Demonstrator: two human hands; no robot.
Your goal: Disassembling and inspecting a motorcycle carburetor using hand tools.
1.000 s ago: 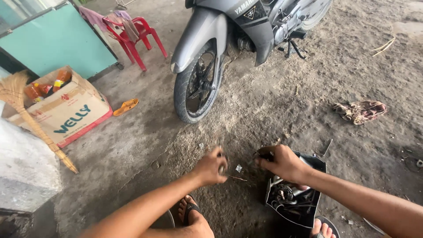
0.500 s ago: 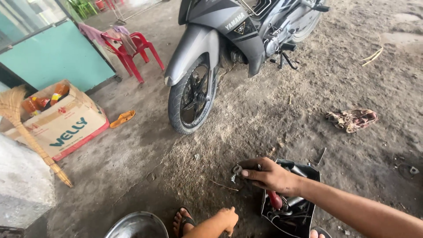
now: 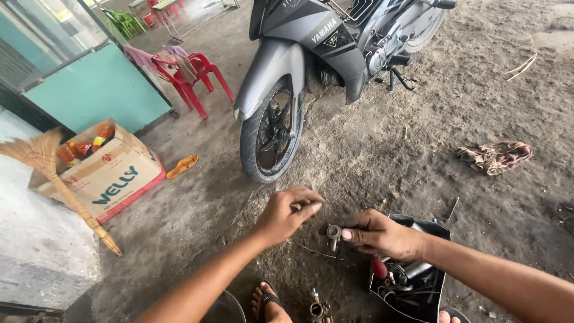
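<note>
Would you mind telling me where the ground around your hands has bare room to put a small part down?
Bare dirt lies between the motorcycle's front wheel and the rag, and left of the left hand toward the cardboard box. It is crowded by the right hand: the black tool tray is full.

Dirt floor [image 3: 382, 161] bears motorcycle [image 3: 323, 66], cardboard box [image 3: 104, 173], rag [image 3: 495, 157]; tool pouch [image 3: 412, 281].

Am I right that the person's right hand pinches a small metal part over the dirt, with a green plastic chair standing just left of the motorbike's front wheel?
Not quite. The head view shows the chair left of the front wheel is red, not green. The rest holds: the right hand pinches a small metal part over the dirt.
</note>
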